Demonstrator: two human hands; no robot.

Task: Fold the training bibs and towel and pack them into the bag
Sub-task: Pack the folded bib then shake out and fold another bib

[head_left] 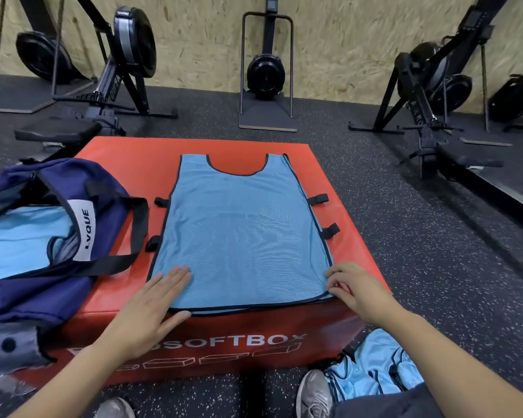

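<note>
one flat bib (242,233), one bag (43,291), one box (127,164), two hands

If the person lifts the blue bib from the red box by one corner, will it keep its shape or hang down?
The bib is thin mesh lying flat on the red box, so it would probably hang limp. It looks light for its size. The left hand presses it flat and the right hand touches its corner, which suggests it shifts or wrinkles easily.
</note>
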